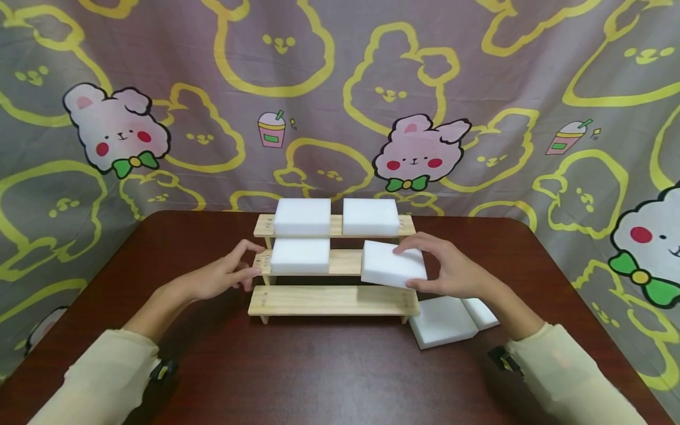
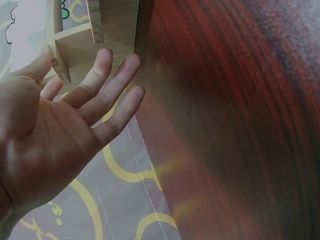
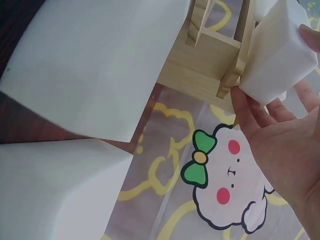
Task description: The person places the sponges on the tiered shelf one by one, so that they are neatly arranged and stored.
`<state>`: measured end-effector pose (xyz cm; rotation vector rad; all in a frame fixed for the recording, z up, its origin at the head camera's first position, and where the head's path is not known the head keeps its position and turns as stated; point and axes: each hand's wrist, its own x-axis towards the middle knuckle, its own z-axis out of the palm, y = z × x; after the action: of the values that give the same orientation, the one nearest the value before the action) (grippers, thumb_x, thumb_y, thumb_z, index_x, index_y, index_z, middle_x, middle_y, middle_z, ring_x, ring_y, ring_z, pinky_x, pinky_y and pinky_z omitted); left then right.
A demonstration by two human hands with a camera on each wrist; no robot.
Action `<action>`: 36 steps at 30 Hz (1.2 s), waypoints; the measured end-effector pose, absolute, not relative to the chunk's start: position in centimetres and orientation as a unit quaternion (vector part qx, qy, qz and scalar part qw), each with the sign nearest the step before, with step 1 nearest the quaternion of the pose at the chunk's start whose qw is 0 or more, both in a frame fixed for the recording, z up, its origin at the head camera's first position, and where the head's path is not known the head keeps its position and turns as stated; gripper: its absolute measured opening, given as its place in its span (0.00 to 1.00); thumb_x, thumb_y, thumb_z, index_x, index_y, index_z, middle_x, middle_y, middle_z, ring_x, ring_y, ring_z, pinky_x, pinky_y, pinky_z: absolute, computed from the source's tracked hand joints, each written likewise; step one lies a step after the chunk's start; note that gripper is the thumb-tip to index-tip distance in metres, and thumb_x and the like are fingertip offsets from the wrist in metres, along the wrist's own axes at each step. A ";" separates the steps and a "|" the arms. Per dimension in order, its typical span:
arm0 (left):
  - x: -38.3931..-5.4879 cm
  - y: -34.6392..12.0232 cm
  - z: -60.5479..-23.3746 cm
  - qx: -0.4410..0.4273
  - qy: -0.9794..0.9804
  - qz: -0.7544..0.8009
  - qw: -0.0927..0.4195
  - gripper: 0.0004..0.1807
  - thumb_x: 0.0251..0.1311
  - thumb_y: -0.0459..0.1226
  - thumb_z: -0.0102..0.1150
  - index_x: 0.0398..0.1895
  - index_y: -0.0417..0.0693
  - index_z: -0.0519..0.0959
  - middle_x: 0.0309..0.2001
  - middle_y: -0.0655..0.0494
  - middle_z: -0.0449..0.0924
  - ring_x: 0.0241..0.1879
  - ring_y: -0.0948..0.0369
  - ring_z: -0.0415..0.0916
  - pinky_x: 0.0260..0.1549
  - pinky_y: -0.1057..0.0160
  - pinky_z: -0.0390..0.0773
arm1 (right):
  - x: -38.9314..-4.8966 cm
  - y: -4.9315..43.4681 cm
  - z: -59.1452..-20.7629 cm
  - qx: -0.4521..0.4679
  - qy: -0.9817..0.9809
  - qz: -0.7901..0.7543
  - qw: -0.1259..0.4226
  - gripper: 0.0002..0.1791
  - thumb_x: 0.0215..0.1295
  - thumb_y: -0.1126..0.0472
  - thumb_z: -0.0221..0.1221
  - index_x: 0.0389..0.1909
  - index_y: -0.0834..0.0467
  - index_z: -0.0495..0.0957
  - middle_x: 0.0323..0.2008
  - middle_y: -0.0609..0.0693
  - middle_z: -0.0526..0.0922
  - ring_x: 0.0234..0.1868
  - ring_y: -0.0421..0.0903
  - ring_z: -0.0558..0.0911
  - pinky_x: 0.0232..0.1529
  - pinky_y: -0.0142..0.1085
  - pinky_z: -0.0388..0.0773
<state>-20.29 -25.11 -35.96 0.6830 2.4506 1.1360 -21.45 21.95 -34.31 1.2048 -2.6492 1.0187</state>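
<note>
A three-tier wooden display rack (image 1: 333, 300) stands on the table. My right hand (image 1: 451, 268) grips a white foam block (image 1: 390, 264) by its right end. That block is tilted over the right part of the middle tier; in the right wrist view the held block (image 3: 280, 55) is beside the tier's end. My left hand (image 1: 218, 276) holds the left end of the middle tier between thumb and index finger, and its other fingers (image 2: 117, 107) are spread in the left wrist view. Another white foam block (image 1: 300, 255) sits on the middle tier's left side.
Two white foam blocks (image 1: 303, 216) (image 1: 370, 216) rest on the top tier. On the dark red table (image 1: 329, 378), right of the rack, lie a white foam block (image 1: 443, 321) and a second one (image 1: 480, 313) partly behind my right forearm. A patterned curtain (image 1: 329, 118) hangs behind.
</note>
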 end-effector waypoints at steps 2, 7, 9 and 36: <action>-20.3 -25.1 -36.0 0.241 0.865 0.402 0.177 0.26 0.82 0.39 0.47 0.71 0.41 0.50 0.30 0.48 0.77 0.38 0.46 0.78 0.43 0.48 0.75 | -21.4 21.8 -34.3 0.391 -0.859 0.330 0.029 0.29 0.54 0.61 0.77 0.58 0.53 0.80 0.58 0.49 0.81 0.57 0.47 0.76 0.58 0.56 0.74; -20.3 -25.1 -36.0 0.240 0.866 0.402 0.177 0.26 0.82 0.39 0.48 0.71 0.41 0.50 0.30 0.48 0.77 0.38 0.46 0.79 0.43 0.48 0.75 | -21.5 21.3 -34.3 0.401 -0.853 0.331 0.037 0.29 0.54 0.60 0.77 0.58 0.52 0.80 0.57 0.48 0.81 0.56 0.46 0.76 0.56 0.51 0.74; -20.3 -25.1 -36.0 0.239 0.866 0.402 0.177 0.26 0.82 0.40 0.48 0.71 0.42 0.50 0.30 0.48 0.77 0.38 0.46 0.79 0.43 0.48 0.75 | -21.6 21.1 -34.4 0.409 -0.850 0.329 0.044 0.28 0.55 0.61 0.77 0.57 0.53 0.80 0.56 0.47 0.81 0.56 0.46 0.77 0.57 0.49 0.74; -20.3 -25.1 -36.0 0.237 0.869 0.396 0.176 0.26 0.82 0.40 0.47 0.71 0.42 0.50 0.30 0.48 0.77 0.38 0.46 0.79 0.44 0.47 0.76 | -22.2 18.8 -35.1 0.423 -0.847 0.314 0.066 0.27 0.54 0.61 0.77 0.55 0.55 0.81 0.56 0.48 0.81 0.57 0.46 0.79 0.58 0.46 0.75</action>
<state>-20.30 -25.11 -36.04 0.6711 2.4618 1.1220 -22.18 18.77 -35.09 1.2753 -2.5558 0.9483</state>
